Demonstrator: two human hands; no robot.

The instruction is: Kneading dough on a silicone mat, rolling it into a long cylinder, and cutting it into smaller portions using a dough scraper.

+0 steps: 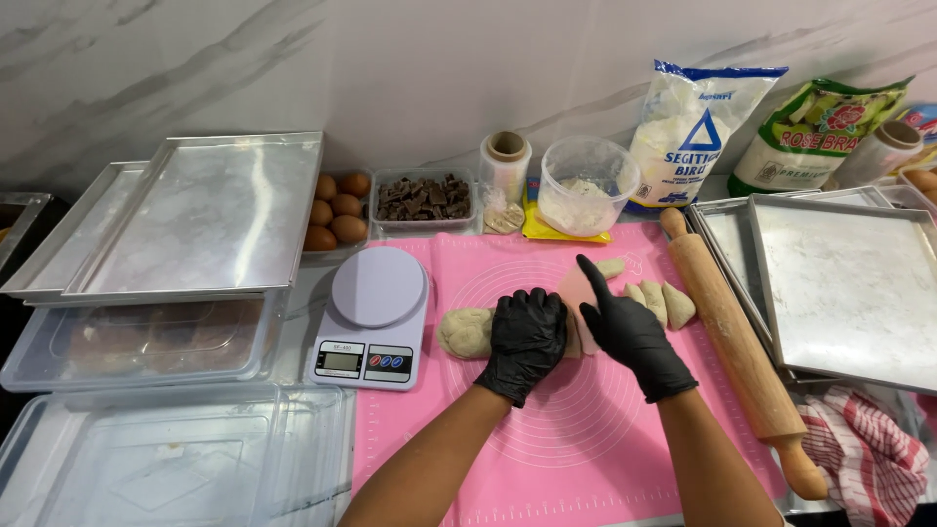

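Far left: stacked metal baking trays sat on clear plastic containers, another clear lid nearer to me. Behind them, brown eggs and a tub of chocolate chunks against the wall. Digital kitchen scale sat just left of the pink silicone mat.

My left hand, black glove, lay flat on the dough log, fingers curled over it, pressing down, not pinching. The log lay mid-mat, its left end sticking out past the glove.

My right hand, also gloved, gripped a pink scraper upright, index finger stretched along its top edge, the other fingers closed on it. Blade sat at the log's right end, touching the dough.

Cut dough pieces lay just right of the scraper, one more piece farther back. Far edge of the mat: film roll, clear tub of flour, white flour bag, green bag.

Right of the pieces: wooden rolling pin lay diagonally along the mat edge. Beyond it, more metal trays, and a red checked cloth near right.
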